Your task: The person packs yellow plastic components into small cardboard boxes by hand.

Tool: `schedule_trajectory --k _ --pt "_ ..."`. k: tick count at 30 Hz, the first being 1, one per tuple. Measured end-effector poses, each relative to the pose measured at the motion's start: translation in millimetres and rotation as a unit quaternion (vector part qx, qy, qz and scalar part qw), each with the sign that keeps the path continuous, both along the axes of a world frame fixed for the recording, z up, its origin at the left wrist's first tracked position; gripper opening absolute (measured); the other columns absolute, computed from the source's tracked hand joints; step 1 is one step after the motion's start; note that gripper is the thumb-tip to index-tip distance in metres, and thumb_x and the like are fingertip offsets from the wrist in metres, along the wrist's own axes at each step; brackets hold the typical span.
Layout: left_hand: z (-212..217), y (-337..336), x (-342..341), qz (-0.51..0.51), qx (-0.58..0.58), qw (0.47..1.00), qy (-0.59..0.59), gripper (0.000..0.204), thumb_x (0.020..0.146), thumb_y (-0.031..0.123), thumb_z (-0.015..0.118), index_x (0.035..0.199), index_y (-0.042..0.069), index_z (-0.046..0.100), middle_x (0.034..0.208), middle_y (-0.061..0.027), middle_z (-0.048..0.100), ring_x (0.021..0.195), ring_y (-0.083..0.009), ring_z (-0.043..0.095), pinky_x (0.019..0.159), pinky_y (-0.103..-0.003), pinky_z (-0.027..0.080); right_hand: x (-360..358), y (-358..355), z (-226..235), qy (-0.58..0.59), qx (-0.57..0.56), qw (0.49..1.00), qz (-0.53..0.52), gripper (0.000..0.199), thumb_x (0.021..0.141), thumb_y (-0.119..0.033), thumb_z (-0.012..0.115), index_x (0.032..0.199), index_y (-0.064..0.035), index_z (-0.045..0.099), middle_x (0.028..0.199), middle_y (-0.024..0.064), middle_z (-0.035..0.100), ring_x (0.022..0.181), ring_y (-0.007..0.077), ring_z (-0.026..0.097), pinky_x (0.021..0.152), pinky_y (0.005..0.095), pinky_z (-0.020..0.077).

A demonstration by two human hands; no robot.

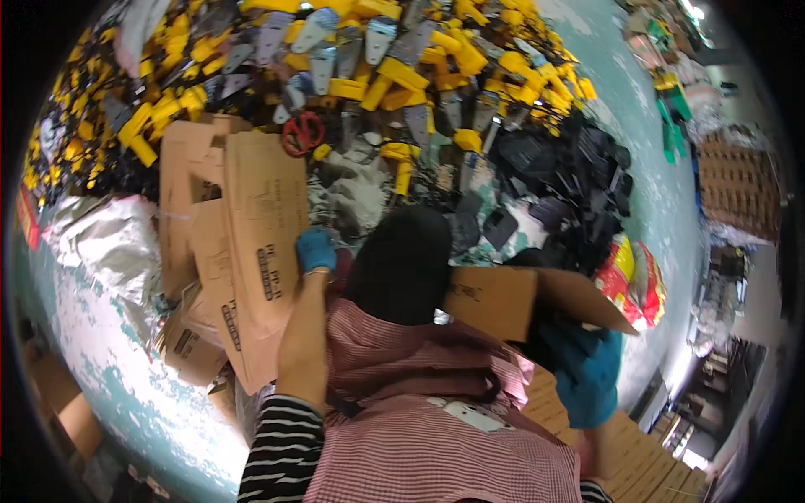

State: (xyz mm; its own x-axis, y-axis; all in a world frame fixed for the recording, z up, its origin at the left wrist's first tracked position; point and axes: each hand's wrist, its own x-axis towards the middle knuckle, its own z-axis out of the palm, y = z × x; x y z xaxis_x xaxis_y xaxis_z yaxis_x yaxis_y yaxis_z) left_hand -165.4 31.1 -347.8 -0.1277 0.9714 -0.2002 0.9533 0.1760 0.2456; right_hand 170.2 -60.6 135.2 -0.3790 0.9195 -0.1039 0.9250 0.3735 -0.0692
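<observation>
My left hand [316, 250], in a blue glove, is closed beside my knee, at the right edge of a large flattened cardboard box [267, 193]. Whether its fingers grip that edge or something else I cannot make out. More flattened cardboard lies under and left of that sheet. On the right, my right hand [587, 381], in a teal glove, is low beside an open cardboard carton [493, 300] with a raised flap [579, 295]. Its fingers are hidden in the dark area by the carton, so their grip does not show.
Ahead is a heap of yellow and grey plastic parts [402, 74], with red-handled scissors [303, 134] on its near side. Black parts [566, 172] pile up at right, near a red and yellow bag [633, 281]. A white sack [109, 243] lies left; stacked cardboard [637, 465] sits lower right.
</observation>
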Motion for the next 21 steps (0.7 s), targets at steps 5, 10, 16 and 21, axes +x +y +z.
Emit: schedule_trajectory --k 5,10,16,21 --pt "131 -9 4 0.165 0.227 0.804 -0.524 0.022 0.078 0.013 0.066 0.094 0.0 0.058 0.106 -0.0136 0.063 0.093 -0.0254 0.063 0.086 -0.034 0.05 24 -7 -20 0.149 0.09 0.984 -0.04 0.046 0.072 -0.001 0.068 0.117 -0.0102 0.07 0.112 0.0068 0.066 0.094 0.0288 0.059 0.085 0.0397 0.0454" --pt "376 -29 84 -0.066 0.508 0.617 -0.597 0.021 0.086 0.015 0.062 0.097 0.0 0.054 0.109 -0.0186 0.061 0.099 -0.0314 0.063 0.089 -0.043 0.052 37 -39 -39 0.346 0.22 0.895 -0.177 0.026 0.085 -0.005 0.062 0.111 -0.0011 0.067 0.118 0.0157 0.064 0.111 0.033 0.059 0.102 0.0428 0.0425" --pt "417 -41 127 -0.274 0.385 0.668 -0.575 0.074 0.074 0.035 0.085 0.128 -0.001 0.05 0.134 -0.0243 0.051 0.123 -0.0376 0.053 0.108 -0.048 0.041 60 -67 -83 0.514 0.261 0.769 -0.277 0.046 0.106 -0.031 0.036 0.126 0.0038 0.059 0.129 0.0163 0.059 0.12 0.0255 0.056 0.105 0.0388 0.0406" --pt "331 -67 156 -0.3 0.269 0.751 -0.523 0.107 0.059 0.033 0.095 0.142 0.001 0.037 0.135 -0.0218 0.049 0.129 -0.0375 0.047 0.107 -0.045 0.041 48 -45 -134 0.677 0.059 0.694 -0.236 0.047 0.105 -0.025 0.042 0.143 0.0037 0.044 0.147 0.0183 0.047 0.14 0.0256 0.039 0.117 0.0362 0.0281"
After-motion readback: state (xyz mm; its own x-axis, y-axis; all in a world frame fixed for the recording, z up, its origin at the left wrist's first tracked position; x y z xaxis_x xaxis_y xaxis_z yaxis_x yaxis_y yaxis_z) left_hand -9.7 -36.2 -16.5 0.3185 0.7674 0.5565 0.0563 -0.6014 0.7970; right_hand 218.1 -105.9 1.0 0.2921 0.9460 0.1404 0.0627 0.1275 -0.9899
